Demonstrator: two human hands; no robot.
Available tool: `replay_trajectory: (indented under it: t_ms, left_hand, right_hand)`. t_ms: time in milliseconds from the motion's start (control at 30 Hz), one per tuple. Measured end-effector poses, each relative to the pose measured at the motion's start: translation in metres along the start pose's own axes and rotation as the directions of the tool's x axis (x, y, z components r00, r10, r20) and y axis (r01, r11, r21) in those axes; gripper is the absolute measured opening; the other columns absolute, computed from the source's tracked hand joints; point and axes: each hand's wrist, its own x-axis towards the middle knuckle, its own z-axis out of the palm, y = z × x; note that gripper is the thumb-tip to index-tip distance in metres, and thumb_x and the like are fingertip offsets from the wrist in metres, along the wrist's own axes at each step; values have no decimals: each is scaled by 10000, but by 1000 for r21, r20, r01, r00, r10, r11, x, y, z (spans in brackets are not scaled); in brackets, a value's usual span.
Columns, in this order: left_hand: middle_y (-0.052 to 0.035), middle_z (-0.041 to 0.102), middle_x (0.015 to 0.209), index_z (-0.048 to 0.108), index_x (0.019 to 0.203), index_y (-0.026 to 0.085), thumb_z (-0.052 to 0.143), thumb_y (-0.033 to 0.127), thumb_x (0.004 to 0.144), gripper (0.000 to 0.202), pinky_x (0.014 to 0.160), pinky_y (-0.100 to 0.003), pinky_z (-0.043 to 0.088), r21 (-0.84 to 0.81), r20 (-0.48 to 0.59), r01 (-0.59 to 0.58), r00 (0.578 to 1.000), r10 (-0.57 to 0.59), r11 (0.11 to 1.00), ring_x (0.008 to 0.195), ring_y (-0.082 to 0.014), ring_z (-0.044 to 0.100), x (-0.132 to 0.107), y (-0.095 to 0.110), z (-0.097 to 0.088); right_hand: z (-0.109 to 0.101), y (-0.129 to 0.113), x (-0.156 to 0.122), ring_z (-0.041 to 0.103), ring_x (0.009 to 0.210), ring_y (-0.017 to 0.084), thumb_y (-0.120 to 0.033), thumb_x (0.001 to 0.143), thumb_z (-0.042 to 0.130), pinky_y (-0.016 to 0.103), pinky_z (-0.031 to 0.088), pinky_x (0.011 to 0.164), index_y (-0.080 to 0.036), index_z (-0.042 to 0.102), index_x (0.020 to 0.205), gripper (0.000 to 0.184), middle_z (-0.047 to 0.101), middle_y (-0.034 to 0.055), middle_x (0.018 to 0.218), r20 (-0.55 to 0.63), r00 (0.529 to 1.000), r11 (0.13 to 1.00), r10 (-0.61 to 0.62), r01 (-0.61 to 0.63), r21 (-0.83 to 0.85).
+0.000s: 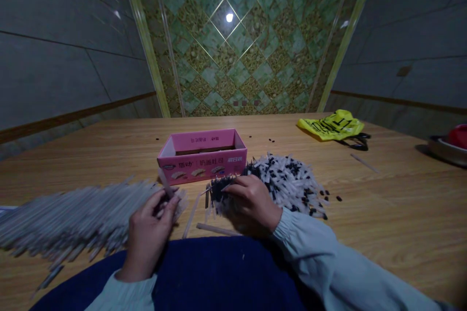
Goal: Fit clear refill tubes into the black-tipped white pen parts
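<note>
My left hand (pixel 151 226) is closed in a pinch on a thin pale stick (pixel 165 183) that points up and away, just right of a large pile of thin grey sticks (pixel 69 216). My right hand (pixel 250 204) is closed round a bundle of black-tipped sticks (pixel 219 192), at the near left edge of a heap of white pieces with black caps (pixel 288 180). A pink cardboard box (pixel 202 158) stands open just beyond both hands. A couple of loose pale sticks (pixel 215 228) lie on the wooden table (pixel 383 214) between my hands.
A yellow plastic bag (pixel 332 125) with black scissors (pixel 355 142) beside it lies at the back right. A metal dish (pixel 447 150) holding something red sits at the right edge. Small black caps are scattered near the box. A dark blue cloth (pixel 219 277) covers my lap.
</note>
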Motion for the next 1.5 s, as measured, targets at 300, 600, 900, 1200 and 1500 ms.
replay_trajectory:
  t_ms: [300, 600, 900, 1200, 1500]
  left_hand:
    - [-44, 652, 708, 620, 755, 109, 419, 33, 851, 235, 505, -148, 528, -827, 456, 533, 822, -342, 180, 547, -66, 603, -5, 24, 42]
    - [-66, 663, 750, 631, 786, 84, 402, 1, 854, 253, 458, -129, 517, -793, 500, 596, 755, -424, 127, 563, -71, 625, -28, 10, 50]
    - [-75, 684, 731, 633, 784, 81, 404, -21, 845, 258, 503, -159, 552, -791, 524, 609, 727, -443, 64, 588, -99, 657, -34, 17, 56]
    - [-73, 698, 727, 644, 703, 82, 451, -21, 822, 248, 482, -161, 545, -775, 528, 625, 720, -450, 91, 560, -98, 653, -36, 22, 57]
    - [-49, 678, 719, 649, 748, 109, 627, 57, 737, 57, 545, -227, 565, -697, 656, 711, 683, -321, 89, 610, -138, 654, -46, 22, 55]
  right_hand:
    - [-19, -22, -33, 573, 660, 153, -298, 885, 502, 279, 459, 620, -217, 584, 948, 131, 618, 16, 751, -314, 665, 523, 678, -136, 841]
    - [-22, -27, -40, 566, 649, 137, -299, 853, 561, 257, 459, 614, -196, 598, 941, 140, 614, 16, 724, -304, 608, 415, 734, -46, 909]
    - [-20, -35, -40, 570, 646, 118, -258, 877, 534, 236, 464, 619, -197, 599, 926, 102, 615, 4, 720, -333, 663, 501, 670, -73, 862]
    - [-18, -34, -44, 582, 639, 114, -228, 875, 536, 230, 465, 620, -219, 624, 929, 103, 627, -7, 713, -331, 701, 544, 632, -97, 833]
    - [-24, -39, -36, 603, 748, 147, -225, 794, 634, 262, 473, 684, -240, 658, 1036, 243, 652, 17, 835, -133, 935, 704, 330, -149, 694]
